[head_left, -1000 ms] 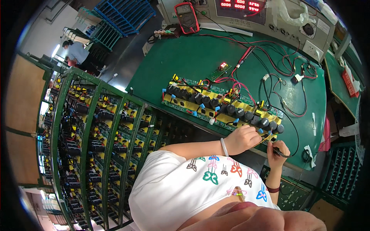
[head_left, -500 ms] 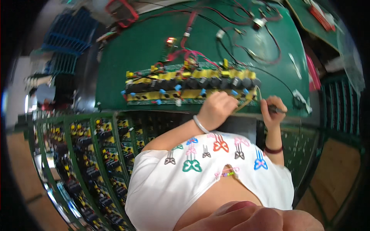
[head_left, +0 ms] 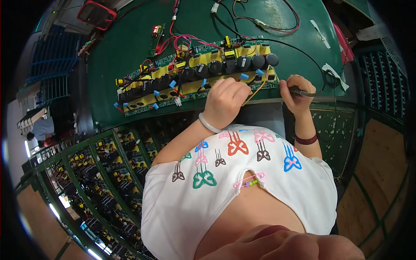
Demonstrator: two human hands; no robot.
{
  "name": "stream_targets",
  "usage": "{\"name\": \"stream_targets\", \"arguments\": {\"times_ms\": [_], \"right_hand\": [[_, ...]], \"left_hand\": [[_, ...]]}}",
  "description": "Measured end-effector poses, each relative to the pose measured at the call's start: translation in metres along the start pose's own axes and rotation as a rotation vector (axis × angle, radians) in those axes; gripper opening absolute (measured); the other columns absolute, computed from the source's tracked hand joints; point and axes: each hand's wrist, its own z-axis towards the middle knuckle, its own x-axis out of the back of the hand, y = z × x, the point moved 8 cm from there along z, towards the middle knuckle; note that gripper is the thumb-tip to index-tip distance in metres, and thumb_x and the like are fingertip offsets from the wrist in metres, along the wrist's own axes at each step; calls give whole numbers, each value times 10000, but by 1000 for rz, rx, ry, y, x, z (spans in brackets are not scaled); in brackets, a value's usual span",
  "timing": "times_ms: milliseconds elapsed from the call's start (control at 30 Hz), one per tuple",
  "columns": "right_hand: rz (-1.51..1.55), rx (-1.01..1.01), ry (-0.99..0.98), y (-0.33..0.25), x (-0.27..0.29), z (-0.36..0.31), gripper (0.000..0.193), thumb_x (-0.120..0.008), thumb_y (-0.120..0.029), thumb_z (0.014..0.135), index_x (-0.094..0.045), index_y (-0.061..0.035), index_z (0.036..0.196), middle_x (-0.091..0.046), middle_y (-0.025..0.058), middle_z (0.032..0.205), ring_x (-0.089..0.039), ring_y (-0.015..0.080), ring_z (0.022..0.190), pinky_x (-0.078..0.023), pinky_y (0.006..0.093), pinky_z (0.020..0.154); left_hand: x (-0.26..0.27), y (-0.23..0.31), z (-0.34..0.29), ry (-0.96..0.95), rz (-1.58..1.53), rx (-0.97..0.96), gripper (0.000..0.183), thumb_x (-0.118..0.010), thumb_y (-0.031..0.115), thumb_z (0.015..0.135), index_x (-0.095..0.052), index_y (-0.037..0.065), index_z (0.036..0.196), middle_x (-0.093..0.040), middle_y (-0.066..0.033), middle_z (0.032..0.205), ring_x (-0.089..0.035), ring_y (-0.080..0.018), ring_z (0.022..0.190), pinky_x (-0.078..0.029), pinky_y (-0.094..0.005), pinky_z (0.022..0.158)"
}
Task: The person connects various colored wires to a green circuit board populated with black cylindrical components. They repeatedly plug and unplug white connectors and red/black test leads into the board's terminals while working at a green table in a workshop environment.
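Long green-and-yellow circuit board [head_left: 195, 80] with black cylindrical capacitors lies centre-upper frame on green tabletop [head_left: 125, 52]; likely stiff, fragile, best held by edges. Left hand [head_left: 227, 97] curled over its near edge. Right hand [head_left: 297, 93] clenched round black corded tool [head_left: 303, 92]. Red meter [head_left: 96, 13] upper left.

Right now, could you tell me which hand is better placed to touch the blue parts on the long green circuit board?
Left hand: it rests on the long green circuit board; the right hand grips a black probe off its end.

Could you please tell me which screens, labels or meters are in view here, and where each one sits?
Handheld meter: far left bench corner, dark body, red casing.
Small module: beyond the circuit board, glowing red display.
White tape strips: far right on the green mat.
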Motion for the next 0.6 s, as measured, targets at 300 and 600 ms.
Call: {"name": "stream_targets", "arguments": {"times_ms": [300, 600], "right_hand": [[-101, 8, -30, -7, -1, 5, 250, -750, 64, 771, -532, -44, 712, -530, 78, 592, -497, 192, 462, -358, 297, 445], [-112, 35, -59, -6, -3, -3, 238, -679, 63, 838, -485, -34, 740, -485, 97, 604, -450, 206, 481, -325, 313, 462]], "left_hand": [[-1, 1, 1, -17, -6, 14, 163, -753, 81, 753, -642, 66, 871, -652, -68, 799, -609, -270, 702, -476, -398, 652], [-2, 2, -3, 10, 32, -13, 119, -670, 107, 747, -609, 82, 845, -595, -35, 800, -584, -223, 745, -469, -356, 674]]}}
